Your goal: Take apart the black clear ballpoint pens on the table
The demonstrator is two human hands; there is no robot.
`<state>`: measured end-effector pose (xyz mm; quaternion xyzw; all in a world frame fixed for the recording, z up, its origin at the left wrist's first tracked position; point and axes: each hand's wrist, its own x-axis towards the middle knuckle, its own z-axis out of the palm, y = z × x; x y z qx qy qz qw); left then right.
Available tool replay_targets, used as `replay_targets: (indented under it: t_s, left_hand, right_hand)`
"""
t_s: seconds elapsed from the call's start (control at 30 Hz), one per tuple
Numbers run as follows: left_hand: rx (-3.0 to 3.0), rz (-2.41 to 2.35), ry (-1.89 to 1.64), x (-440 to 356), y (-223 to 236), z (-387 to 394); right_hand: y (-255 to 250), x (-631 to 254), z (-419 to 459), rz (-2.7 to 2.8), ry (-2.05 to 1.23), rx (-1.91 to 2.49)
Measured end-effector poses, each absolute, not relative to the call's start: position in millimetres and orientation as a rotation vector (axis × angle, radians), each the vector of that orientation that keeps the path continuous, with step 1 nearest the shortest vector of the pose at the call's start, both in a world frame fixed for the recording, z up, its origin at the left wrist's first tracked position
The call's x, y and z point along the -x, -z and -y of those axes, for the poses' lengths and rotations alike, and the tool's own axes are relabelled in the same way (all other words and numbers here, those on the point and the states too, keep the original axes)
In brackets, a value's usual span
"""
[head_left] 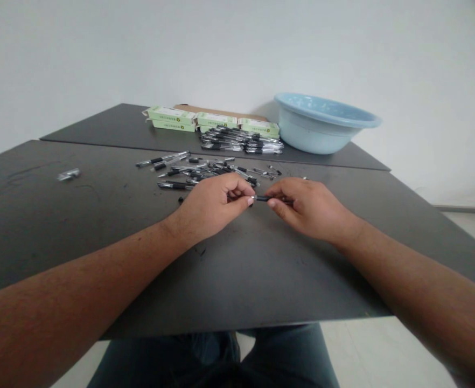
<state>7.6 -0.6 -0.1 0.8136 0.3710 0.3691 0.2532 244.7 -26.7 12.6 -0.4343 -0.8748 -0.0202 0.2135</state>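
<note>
Between my two hands, above the dark table, is a pen (pixel 262 198) with a black grip, lying roughly level. My left hand (pixel 217 202) is closed, thumb and forefinger pinching the pen's tip end. Fingers of my right hand (pixel 308 203) wrap round its barrel, hiding most of it. Just behind my left hand lies a loose scatter of pens and pen parts (pixel 199 171), some with black grips and clear barrels. Farther back, a neat pile of pens (pixel 225 139) rests in front of green boxes (pixel 173 118).
A light blue basin (pixel 322 126) stands at the back right, beside the boxes. Brown cardboard (pixel 221 110) shows behind the boxes. A small clear bundle (pixel 68 174) lies on the left of the grey table (pixel 262 280). The table's front edge is near my legs.
</note>
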Motion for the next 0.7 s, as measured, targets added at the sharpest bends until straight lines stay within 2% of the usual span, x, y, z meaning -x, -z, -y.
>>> replay_targets:
  t_s: [0.7]
  left_hand:
    - [-2.247, -0.981, -1.027, -7.6, 2.7, -0.5]
  right_hand:
    - [-11.3, -245.3, 25.7, 2.455, 0.015, 1.211]
